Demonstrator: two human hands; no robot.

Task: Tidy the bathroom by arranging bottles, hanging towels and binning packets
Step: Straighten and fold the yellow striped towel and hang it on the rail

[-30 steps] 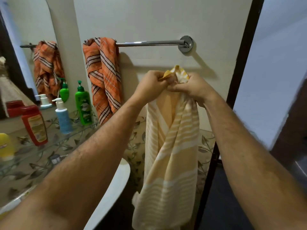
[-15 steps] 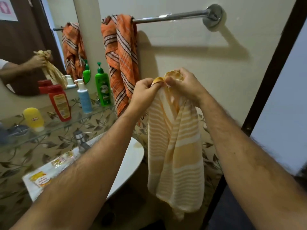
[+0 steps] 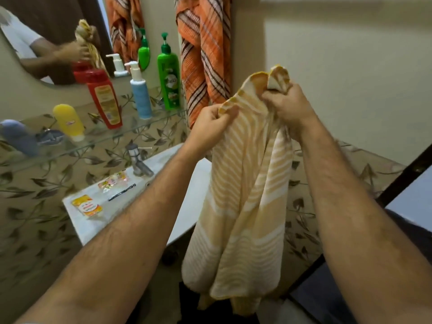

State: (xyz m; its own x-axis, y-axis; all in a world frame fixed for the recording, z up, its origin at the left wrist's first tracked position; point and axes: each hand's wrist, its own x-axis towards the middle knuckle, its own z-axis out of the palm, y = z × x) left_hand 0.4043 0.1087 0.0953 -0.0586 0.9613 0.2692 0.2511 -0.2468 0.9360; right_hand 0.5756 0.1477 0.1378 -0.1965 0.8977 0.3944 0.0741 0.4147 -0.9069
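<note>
Head view shows both hands holding a yellow towel [image 3: 245, 195] up in front of the wall, just right of the orange towel [image 3: 205, 54] that already hangs there. The left hand [image 3: 210, 127] pinches one part of the top edge between thumb and curled fingers; the right hand [image 3: 287, 106] grips a bunched part of the same edge in a closed fist. To hang it well, the hands probably need to draw apart so the edge opens flat, then lift it over the rail, which is out of view here. The cloth looks thin and soft, woven in pale yellow and white stripes, and falls in loose folds. On the glass shelf [image 3: 98, 141] stand smooth plastic bottles: a green bottle [image 3: 168, 73], a blue bottle [image 3: 140, 97], a red bottle [image 3: 105, 99]. Crinkled packets [image 3: 86, 206] lie on the sink [image 3: 187, 195] rim.
</note>
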